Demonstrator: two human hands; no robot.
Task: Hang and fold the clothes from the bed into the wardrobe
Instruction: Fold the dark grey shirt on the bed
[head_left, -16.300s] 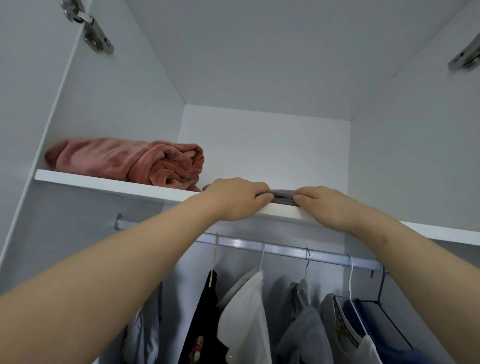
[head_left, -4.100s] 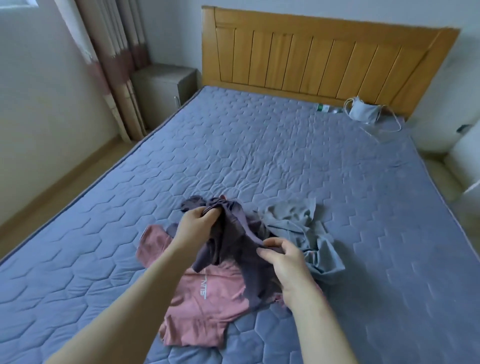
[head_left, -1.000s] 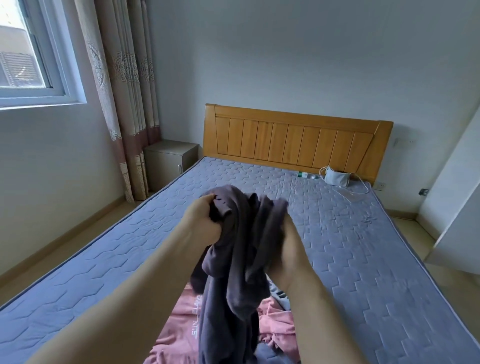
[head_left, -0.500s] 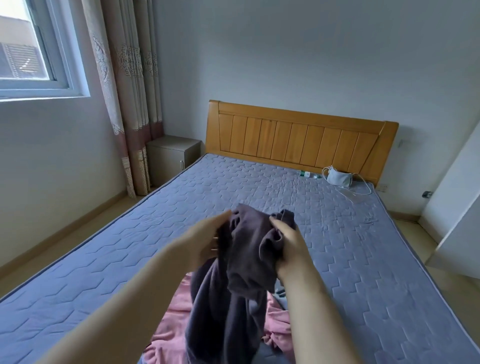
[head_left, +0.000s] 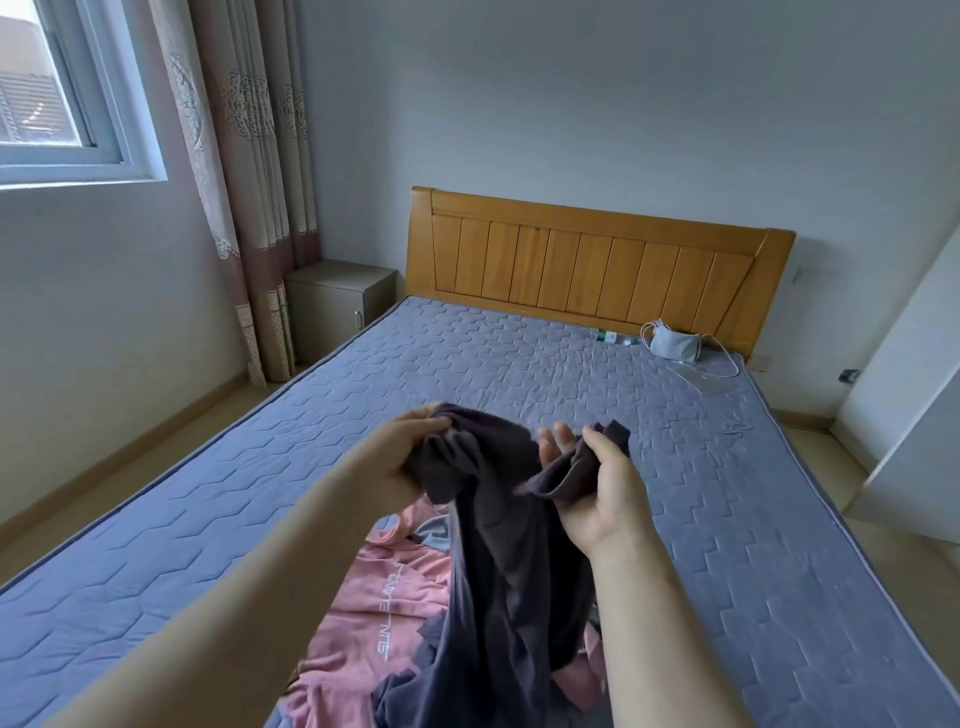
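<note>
Your left hand and right hand each clutch a bunch of the dark garment, which hangs limp and light, so take hold along a hem or seam.

You have one view only, from the camera on your head, so no second view shares any of the scene. It looks forward and slightly down along the bed from its foot end toward the wooden headboard at the far wall. Your forearms rise from the bottom edge, close to the lens. The window sits at the upper left edge, and the wide angle bends the walls outward.
</note>
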